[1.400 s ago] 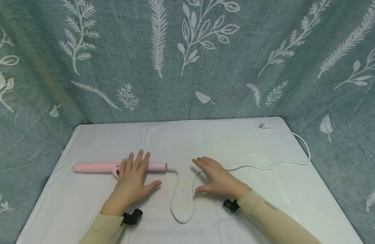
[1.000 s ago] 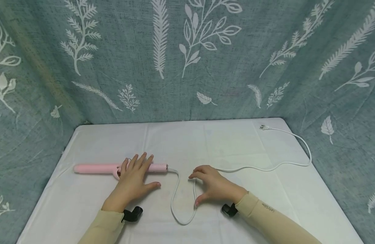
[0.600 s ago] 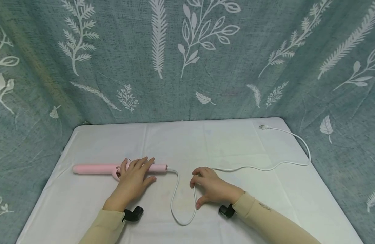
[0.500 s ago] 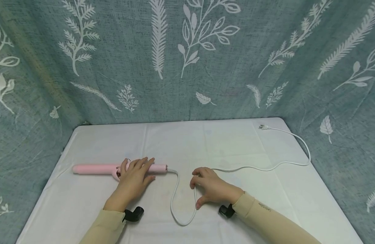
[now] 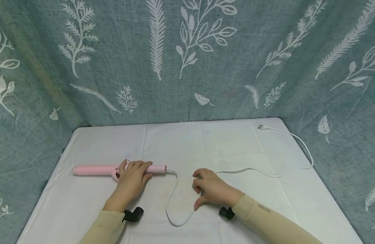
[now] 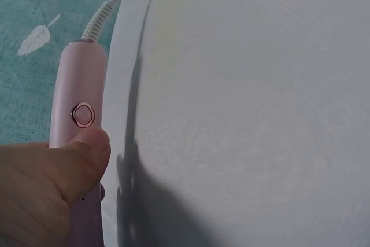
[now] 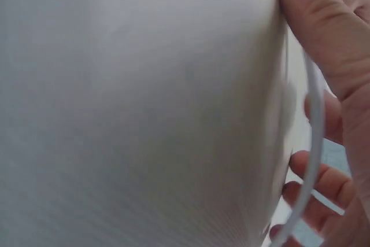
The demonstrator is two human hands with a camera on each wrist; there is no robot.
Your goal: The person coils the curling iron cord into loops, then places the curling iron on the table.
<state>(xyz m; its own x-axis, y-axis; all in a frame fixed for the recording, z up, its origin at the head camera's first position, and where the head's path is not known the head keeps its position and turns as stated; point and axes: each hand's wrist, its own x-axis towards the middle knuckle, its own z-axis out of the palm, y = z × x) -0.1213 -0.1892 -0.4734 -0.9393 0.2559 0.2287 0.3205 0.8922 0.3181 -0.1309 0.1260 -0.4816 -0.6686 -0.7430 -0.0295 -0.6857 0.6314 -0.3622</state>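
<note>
A pink curling iron (image 5: pixel 94 170) lies across the left part of the white-covered table, barrel to the left. My left hand (image 5: pixel 131 183) grips its handle, fingers over the far side. In the left wrist view the thumb (image 6: pixel 92 143) presses on the handle just below a round button (image 6: pixel 83 114). From the handle's end a white power cord (image 7: pixel 316 114) loops toward the near edge and runs under my right hand (image 5: pixel 216 189). That hand's fingers and thumb curl round the cord, close over the tabletop; part of the cord is hidden beneath it.
Past the right hand the cord curves to the table's right edge and back to its plug (image 5: pixel 262 127) near the far right corner. A green leaf-patterned curtain (image 5: pixel 163 98) hangs behind and beside the table (image 5: pixel 175 142). Each wrist wears a black camera.
My left fingers have closed down from lying flat over the handle to gripping it. The right hand has lowered and curled in on the cord, whose loop has shifted slightly left.
</note>
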